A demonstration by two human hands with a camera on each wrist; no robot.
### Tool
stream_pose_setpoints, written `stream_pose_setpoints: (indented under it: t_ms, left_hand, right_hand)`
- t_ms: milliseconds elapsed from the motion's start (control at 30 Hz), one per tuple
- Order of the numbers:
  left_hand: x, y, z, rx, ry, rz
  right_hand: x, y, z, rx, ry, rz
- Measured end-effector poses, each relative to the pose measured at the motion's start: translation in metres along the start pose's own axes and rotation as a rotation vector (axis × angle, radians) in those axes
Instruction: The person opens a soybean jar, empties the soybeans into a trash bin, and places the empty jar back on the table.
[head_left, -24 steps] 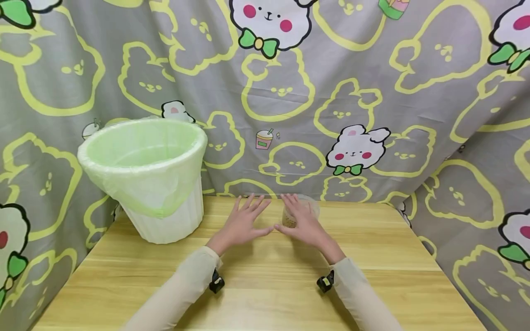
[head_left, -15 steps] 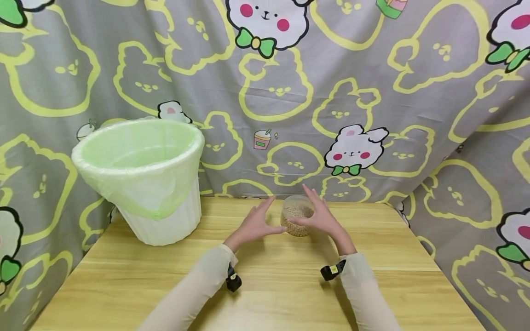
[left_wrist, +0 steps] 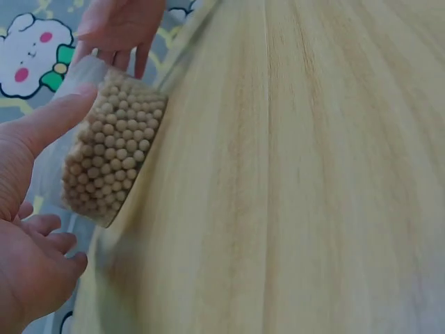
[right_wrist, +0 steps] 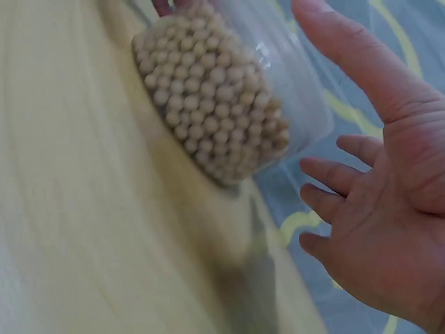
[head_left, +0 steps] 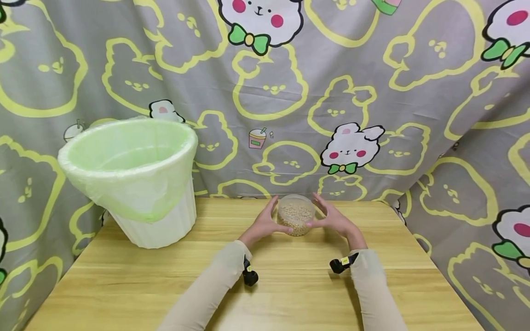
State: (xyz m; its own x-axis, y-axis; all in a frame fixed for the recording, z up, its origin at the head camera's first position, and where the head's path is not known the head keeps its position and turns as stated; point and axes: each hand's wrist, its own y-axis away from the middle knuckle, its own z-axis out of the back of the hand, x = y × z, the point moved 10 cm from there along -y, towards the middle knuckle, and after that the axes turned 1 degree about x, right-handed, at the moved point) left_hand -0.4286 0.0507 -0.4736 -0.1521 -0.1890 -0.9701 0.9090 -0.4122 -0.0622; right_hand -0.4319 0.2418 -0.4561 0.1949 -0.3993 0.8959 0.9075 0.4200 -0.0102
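A round clear plastic container (head_left: pixel 296 218), partly filled with small beige round beads (left_wrist: pixel 115 149), stands on the table near its back edge. My left hand (head_left: pixel 263 224) is at its left side, thumb across the front and fingers spread behind. On the other side is my right hand (head_left: pixel 334 221), its thumb near the front wall. In the right wrist view a gap shows between the right fingers (right_wrist: pixel 327 177) and the container wall. The left wrist view likewise has the left fingers apart from the container, while the thumb (left_wrist: pixel 66 115) overlaps it.
A large white bin (head_left: pixel 165 202) with a pale green liner stands at the table's back left. The wooden table (head_left: pixel 298 294) meets a grey patterned curtain (head_left: pixel 198 69) behind and at the sides. Each wrist wears a small black camera.
Both hands have moved apart and to the right, to either side of the container. The right hand no longer covers it. The view has shifted slightly rightward.
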Motion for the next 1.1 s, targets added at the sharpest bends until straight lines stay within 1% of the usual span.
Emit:
stream_pose_setpoints:
  t_ms: [100,167,300,433,500,600,733,833,900,1033,1100]
  left_hand:
    - [0.007,-0.005,-0.004,0.004,0.030,0.000]
    - [0.009,-0.008,-0.005,0.009,0.042,-0.009]
    - [0.009,-0.011,-0.006,0.011,0.043,-0.035]
    - [0.007,-0.013,-0.008,0.005,0.031,-0.067]
    - [0.006,-0.014,-0.009,0.002,0.028,-0.086]
    - [0.005,-0.014,-0.010,-0.003,0.035,-0.088]
    - [0.007,-0.012,-0.009,-0.006,0.066,-0.083]
    - [0.007,-0.011,-0.004,-0.020,0.063,-0.082]
    - [0.006,-0.010,0.002,-0.030,0.053,-0.074]
    - [-0.006,-0.006,0.021,-0.055,0.036,-0.058]
    - [-0.018,-0.003,0.032,-0.062,0.025,-0.078]
  right_hand:
    - [-0.009,-0.001,-0.003,0.040,-0.023,-0.014]
    - [-0.011,-0.003,-0.006,0.062,-0.044,-0.004]
    - [-0.011,-0.009,-0.011,0.101,-0.080,0.053]
    - [-0.012,-0.014,-0.014,0.124,-0.048,0.097]
    - [-0.012,-0.016,-0.015,0.124,-0.026,0.102]
    - [-0.013,-0.019,-0.016,0.120,0.006,0.101]
    - [-0.020,-0.020,-0.017,0.087,0.020,0.048]
    - [-0.021,-0.021,-0.018,0.064,-0.009,0.019]
    - [-0.017,-0.022,-0.019,0.053,-0.033,0.025]
    - [0.005,-0.026,-0.019,0.037,-0.076,0.054]
    - [0.022,-0.029,-0.020,0.034,-0.081,0.083]
